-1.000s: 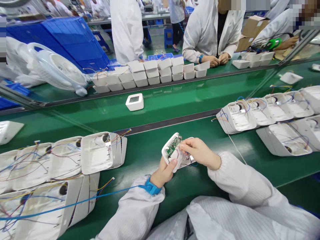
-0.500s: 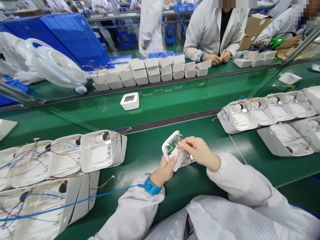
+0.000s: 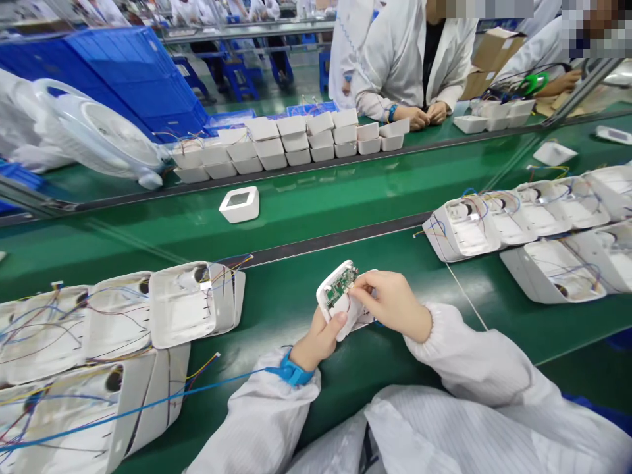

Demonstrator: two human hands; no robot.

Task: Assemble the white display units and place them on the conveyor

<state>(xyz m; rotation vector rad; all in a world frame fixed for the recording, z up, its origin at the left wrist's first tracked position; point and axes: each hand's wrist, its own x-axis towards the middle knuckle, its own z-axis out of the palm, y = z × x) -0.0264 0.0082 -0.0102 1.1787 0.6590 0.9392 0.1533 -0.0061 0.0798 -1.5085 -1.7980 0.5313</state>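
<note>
My left hand [image 3: 316,339] grips a small white plastic housing [image 3: 342,315] from its lower left side, thumb lying across its face. A green circuit board [image 3: 340,287] sits in the upper part of this tilted housing. My right hand [image 3: 399,304] is closed in a pinch at the board's right edge. Whatever is between those fingertips is too small to make out. Thin wires show just below the pinch, and part of the white casing is hidden behind the right hand. A blue wrist strap [image 3: 291,370] with a cord circles my left wrist.
White shells with loose wires [image 3: 185,306] are stacked at left, others [image 3: 461,227] at right. Beyond the dark rail [image 3: 316,237], a white unit with a window [image 3: 239,204] lies on the green belt. A fan [image 3: 103,138] and a co-worker's hands [image 3: 427,117] are across the line.
The white windowed unit has shifted left along the belt, and the view has turned slightly. A standing person in the background has moved right. Both hands keep their hold at the board.
</note>
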